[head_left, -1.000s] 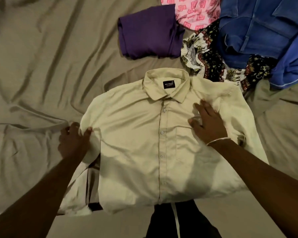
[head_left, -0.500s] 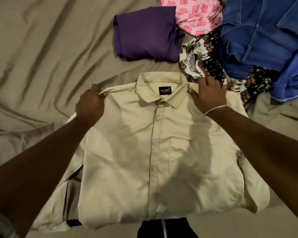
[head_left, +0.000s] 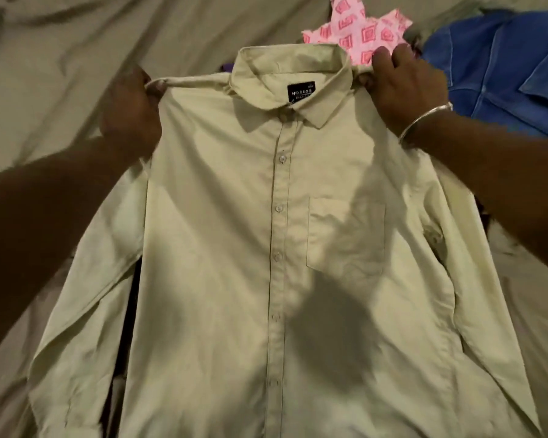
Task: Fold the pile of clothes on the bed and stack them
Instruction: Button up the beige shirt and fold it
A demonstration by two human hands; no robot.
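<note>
Lay across wrinkled sheet (head_left: 60,58), buttoned front up: shirt (head_left: 234,248). Gripped its shoulders: left hand (head_left: 130,112), fingers curled on the seam; right hand (head_left: 405,90), pinching beside the collar. Beyond, pink cloth (head_left: 361,36); far right, denim (head_left: 503,74).

Beige shirt (head_left: 234,248): thin woven cloth, smooth, faint sheen, small glossy plastic buttons (head_left: 278,208). Bedsheet (head_left: 60,58): matt grey cloth, creased. Blue garment (head_left: 503,74): denim-like, coarser. Pink patterned cloth (head_left: 358,33): matt. Bangle (head_left: 424,120): shiny metal.
</note>
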